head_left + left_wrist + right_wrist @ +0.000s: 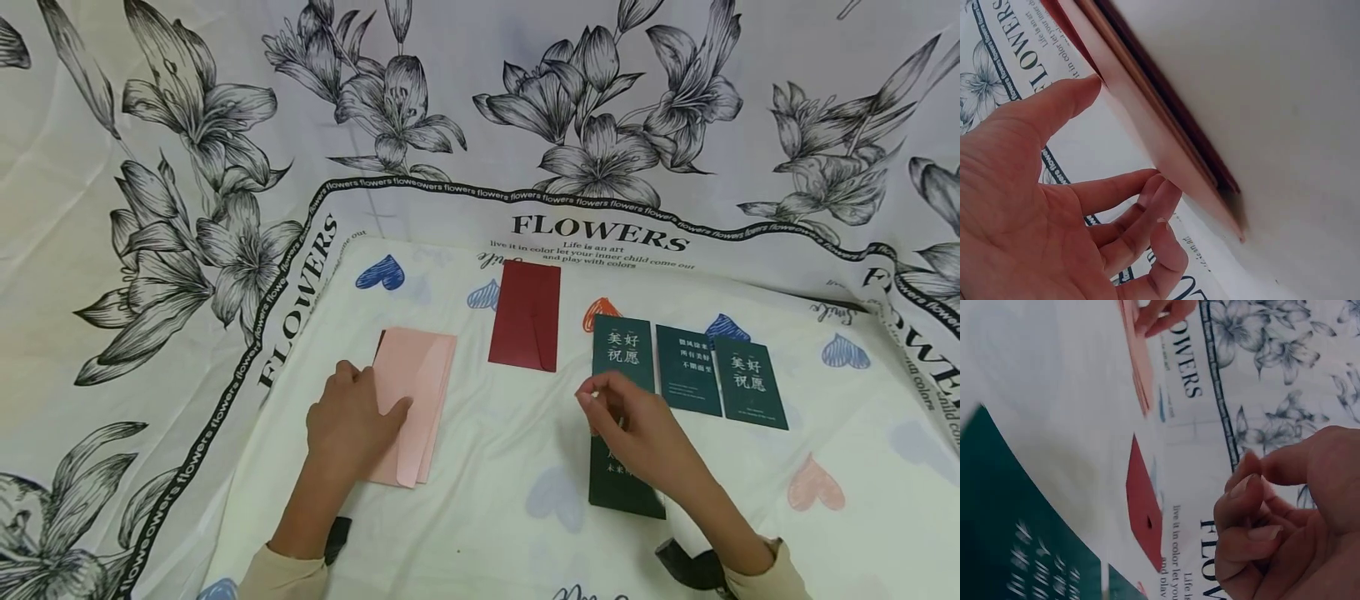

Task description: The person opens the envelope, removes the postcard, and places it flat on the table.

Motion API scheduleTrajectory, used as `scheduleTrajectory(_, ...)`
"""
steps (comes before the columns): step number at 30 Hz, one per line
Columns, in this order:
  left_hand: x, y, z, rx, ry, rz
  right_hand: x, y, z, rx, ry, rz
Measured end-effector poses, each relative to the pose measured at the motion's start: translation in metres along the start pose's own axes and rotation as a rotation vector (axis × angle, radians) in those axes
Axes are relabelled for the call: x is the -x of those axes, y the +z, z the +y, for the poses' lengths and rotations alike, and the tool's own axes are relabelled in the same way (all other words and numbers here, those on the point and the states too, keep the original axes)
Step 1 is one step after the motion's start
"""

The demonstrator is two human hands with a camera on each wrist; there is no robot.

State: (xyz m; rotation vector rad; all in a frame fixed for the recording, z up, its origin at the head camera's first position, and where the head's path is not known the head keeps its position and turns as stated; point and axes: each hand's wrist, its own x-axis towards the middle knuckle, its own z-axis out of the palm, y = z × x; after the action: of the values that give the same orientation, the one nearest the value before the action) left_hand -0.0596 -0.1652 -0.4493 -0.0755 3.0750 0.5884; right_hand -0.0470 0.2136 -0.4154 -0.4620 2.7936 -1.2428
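Observation:
My left hand (348,421) lies over a small stack of pink envelopes (426,392), its thumb on the top one and its fingertips at the left side. From the left wrist view, thumb and fingertips touch the pink face (1141,125), and a dark red edge (1191,137) shows in the stack. Over the green cards hovers my right hand (637,425), fingers curled and thumb against the index finger, with nothing visible between them. Below it lies a dark green piece (618,483) with white characters, partly hidden by the hand; another green piece (622,337) appears just above.
A dark red envelope (525,317) lies between the hands, farther back. To the right are two more green cards, one (688,371) beside the other (750,383). A white cloth (487,517) with printed hearts covers the surface; flower-patterned fabric (600,125) rises behind.

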Motion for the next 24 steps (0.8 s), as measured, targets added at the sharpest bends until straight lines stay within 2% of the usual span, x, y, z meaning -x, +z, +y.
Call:
scheduleTrajectory(5,0.002,-0.001,0.000,-0.015,-0.012,0.007,-0.042,0.001,0.010,0.168,0.026,0.022)
scheduleTrajectory(12,0.003,0.001,0.001,-0.015,-0.010,0.008,-0.092,0.023,0.024,0.344,0.180,-0.025)
scheduleTrajectory(16,0.004,0.002,0.002,-0.020,-0.004,0.022,-0.115,0.038,0.027,0.427,0.232,-0.036)
scheduleTrajectory(21,0.004,0.001,0.004,-0.022,0.002,0.041,-0.134,0.051,0.027,0.438,0.242,-0.015)
scheduleTrajectory(24,0.003,0.001,0.004,-0.024,0.005,0.044,-0.142,0.053,0.028,0.392,0.262,-0.020)
